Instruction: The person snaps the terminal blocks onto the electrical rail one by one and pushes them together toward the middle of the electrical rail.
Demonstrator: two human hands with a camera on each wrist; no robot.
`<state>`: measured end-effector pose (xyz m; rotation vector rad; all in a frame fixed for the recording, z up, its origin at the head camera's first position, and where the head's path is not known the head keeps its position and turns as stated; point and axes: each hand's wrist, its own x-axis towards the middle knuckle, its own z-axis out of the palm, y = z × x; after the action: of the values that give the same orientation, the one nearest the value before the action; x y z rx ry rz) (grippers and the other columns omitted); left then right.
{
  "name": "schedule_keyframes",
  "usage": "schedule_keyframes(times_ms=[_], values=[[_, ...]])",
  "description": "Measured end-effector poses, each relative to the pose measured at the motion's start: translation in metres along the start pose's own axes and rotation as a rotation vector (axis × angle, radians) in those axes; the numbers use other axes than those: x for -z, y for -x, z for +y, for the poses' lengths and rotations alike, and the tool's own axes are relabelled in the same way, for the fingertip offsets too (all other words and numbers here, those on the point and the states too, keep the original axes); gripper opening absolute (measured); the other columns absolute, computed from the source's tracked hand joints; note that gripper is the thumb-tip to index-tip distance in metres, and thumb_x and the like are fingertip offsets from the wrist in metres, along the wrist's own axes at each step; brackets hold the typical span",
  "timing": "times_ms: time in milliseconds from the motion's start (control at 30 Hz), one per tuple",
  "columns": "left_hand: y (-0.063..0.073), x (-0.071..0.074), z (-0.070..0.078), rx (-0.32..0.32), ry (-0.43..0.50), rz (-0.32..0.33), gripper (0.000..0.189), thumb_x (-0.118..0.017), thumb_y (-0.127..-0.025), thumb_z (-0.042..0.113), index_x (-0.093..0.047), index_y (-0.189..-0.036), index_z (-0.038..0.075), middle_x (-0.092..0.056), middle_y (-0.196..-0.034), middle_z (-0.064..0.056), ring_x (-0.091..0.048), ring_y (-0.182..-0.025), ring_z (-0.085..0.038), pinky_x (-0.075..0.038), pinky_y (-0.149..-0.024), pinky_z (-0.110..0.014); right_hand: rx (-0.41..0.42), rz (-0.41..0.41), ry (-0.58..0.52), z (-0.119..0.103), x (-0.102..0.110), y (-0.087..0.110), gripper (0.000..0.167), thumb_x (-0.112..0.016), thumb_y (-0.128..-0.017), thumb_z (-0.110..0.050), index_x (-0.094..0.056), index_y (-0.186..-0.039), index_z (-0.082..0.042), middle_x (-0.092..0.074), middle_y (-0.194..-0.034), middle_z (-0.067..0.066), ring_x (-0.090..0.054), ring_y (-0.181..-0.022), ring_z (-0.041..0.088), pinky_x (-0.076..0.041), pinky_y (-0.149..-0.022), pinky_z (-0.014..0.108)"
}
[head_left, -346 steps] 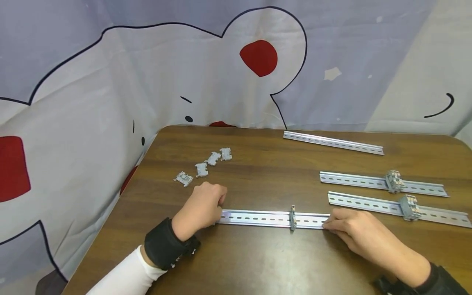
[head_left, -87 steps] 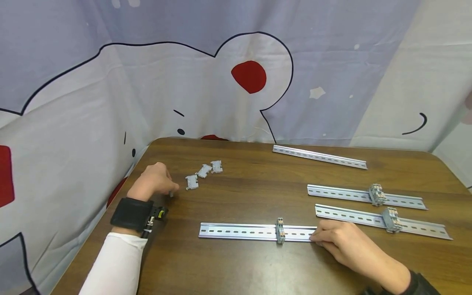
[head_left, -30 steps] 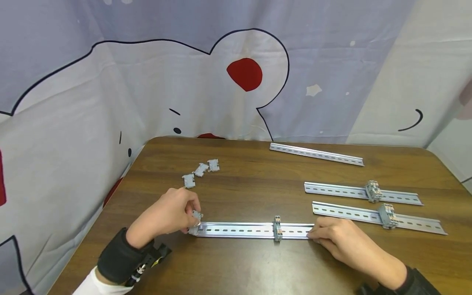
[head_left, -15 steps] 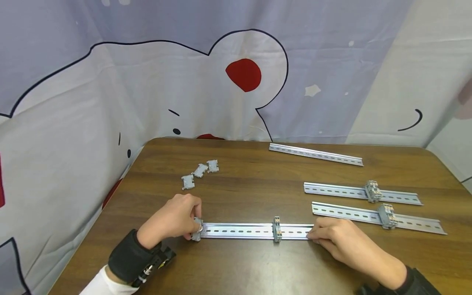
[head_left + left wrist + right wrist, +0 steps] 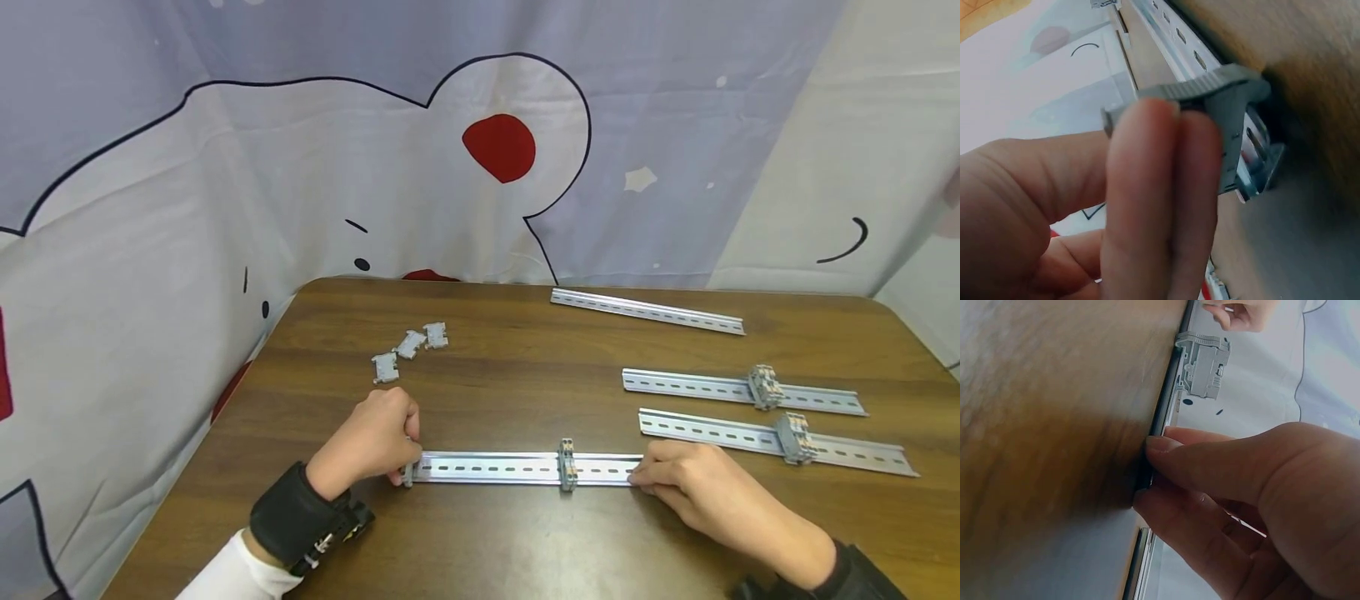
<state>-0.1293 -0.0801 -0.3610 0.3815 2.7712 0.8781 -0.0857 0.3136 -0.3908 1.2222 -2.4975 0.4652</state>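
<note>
A slotted metal DIN rail [image 5: 487, 468] lies across the table in front of me. My left hand [image 5: 378, 433] pinches a grey DIN rail terminal block [image 5: 1232, 125] over the rail's left end; the fingers hide much of it. In the left wrist view, the rail's end sticks out just past the block. My right hand [image 5: 701, 483] pinches the rail's right end between thumb and fingers. Right of the rail's middle, grey terminal blocks [image 5: 567, 465] stand mounted on it, also seen side-on in the right wrist view.
Three loose grey terminal blocks [image 5: 409, 344] lie at the back left. On the right, two rails [image 5: 682, 383] [image 5: 701, 427] each carry a cluster of blocks. A bare rail [image 5: 645, 311] lies near the far table edge, before a printed curtain [image 5: 337, 167].
My left hand left the rail, picked up a loose terminal block from the left and brought it onto the rail's left end. It has since shifted slightly right. The right hand keeps its hold.
</note>
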Motion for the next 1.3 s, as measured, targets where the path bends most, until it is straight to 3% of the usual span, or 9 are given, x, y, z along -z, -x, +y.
schedule_keyframes(times_ms=[233,333,467,667,967,1300], values=[[-0.002,-0.001,0.001,0.032,-0.006,-0.043,0.024,-0.068,-0.076,-0.006,-0.054,-0.062,0.008,-0.056,-0.059,-0.002,-0.055,-0.035,-0.009,-0.048,-0.041,-0.026,0.008,0.027,-0.004,-0.001,-0.001,0.004,0.028,-0.083,-0.066,-0.001,-0.076,-0.085,-0.02,-0.061,-0.087,-0.018,-0.06,-0.077,-0.004,-0.047,-0.065,0.013],[0.0,0.005,0.0,0.058,-0.014,-0.109,0.021,-0.076,-0.08,0.007,-0.056,-0.074,0.007,-0.057,-0.059,-0.004,-0.057,-0.037,-0.01,-0.05,-0.045,-0.026,0.011,0.033,-0.011,-0.001,-0.002,0.004,0.028,-0.082,-0.066,-0.001,-0.076,-0.086,-0.02,-0.061,-0.088,-0.018,-0.06,-0.077,-0.004,-0.047,-0.066,0.014],[0.004,0.021,-0.004,0.104,0.004,-0.162,0.026,-0.077,-0.085,0.024,-0.058,-0.088,0.006,-0.06,-0.056,-0.005,-0.061,-0.042,-0.014,-0.052,-0.05,-0.027,0.017,0.027,-0.018,-0.001,-0.002,0.001,0.028,-0.081,-0.067,-0.001,-0.076,-0.087,-0.02,-0.062,-0.089,-0.018,-0.061,-0.079,-0.003,-0.049,-0.068,0.015],[0.005,0.036,-0.013,0.055,0.14,-0.159,0.024,-0.079,-0.082,0.022,-0.066,-0.071,0.004,-0.065,-0.058,-0.005,-0.066,-0.05,-0.018,-0.055,-0.051,-0.03,0.013,0.018,-0.017,-0.001,-0.003,-0.001,0.027,-0.082,-0.067,-0.001,-0.076,-0.087,-0.019,-0.062,-0.089,-0.017,-0.061,-0.078,-0.003,-0.049,-0.067,0.015],[-0.001,0.029,-0.022,0.093,0.308,-0.279,0.016,-0.075,-0.085,0.01,-0.071,-0.072,0.001,-0.068,-0.062,-0.01,-0.068,-0.055,-0.022,-0.058,-0.055,-0.035,0.012,0.012,-0.015,-0.001,-0.003,-0.001,0.027,-0.083,-0.066,-0.001,-0.076,-0.086,-0.019,-0.062,-0.089,-0.017,-0.062,-0.078,-0.002,-0.049,-0.067,0.015],[-0.006,0.017,-0.02,0.057,0.449,-0.323,0.017,-0.071,-0.087,0.006,-0.066,-0.075,-0.005,-0.068,-0.072,-0.011,-0.069,-0.059,-0.02,-0.058,-0.059,-0.036,0.017,0.004,-0.005,0.002,-0.001,0.0,0.028,-0.082,-0.066,-0.001,-0.076,-0.087,-0.02,-0.062,-0.089,-0.017,-0.062,-0.079,-0.002,-0.05,-0.068,0.016]])
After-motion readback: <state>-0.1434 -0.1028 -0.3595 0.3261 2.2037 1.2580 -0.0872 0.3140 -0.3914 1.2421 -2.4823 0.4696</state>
